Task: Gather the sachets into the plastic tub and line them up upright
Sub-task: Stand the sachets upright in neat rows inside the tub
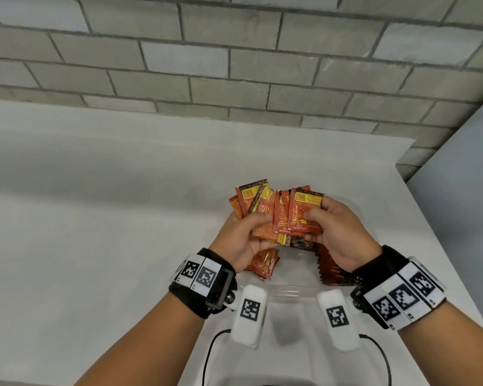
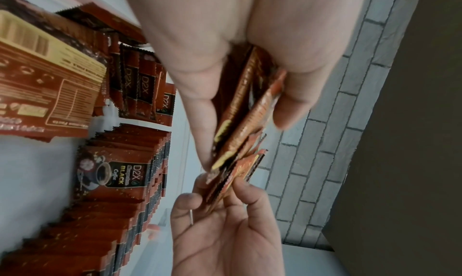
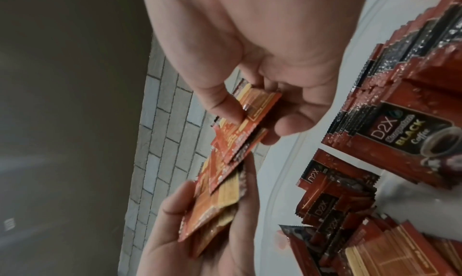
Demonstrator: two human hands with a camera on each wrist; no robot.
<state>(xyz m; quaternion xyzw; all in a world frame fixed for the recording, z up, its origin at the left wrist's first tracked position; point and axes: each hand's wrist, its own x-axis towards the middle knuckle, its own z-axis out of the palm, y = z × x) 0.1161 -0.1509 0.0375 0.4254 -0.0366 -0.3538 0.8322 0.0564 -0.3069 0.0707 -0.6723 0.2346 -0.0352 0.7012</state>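
Both hands hold one fanned bundle of red-orange coffee sachets above a clear plastic tub. My left hand grips the bundle's left part, thumb on the front. The right part is pinched by my right hand. In the left wrist view the left hand clamps the sachets edge-on. In the right wrist view the right hand pinches the sachets. A row of sachets stands upright along the tub's right side. A few more sachets lean at its left.
The tub sits on a white counter that runs back to a grey brick wall. The counter's right edge lies close to the tub. Cabled white marker blocks hang below both wrists.
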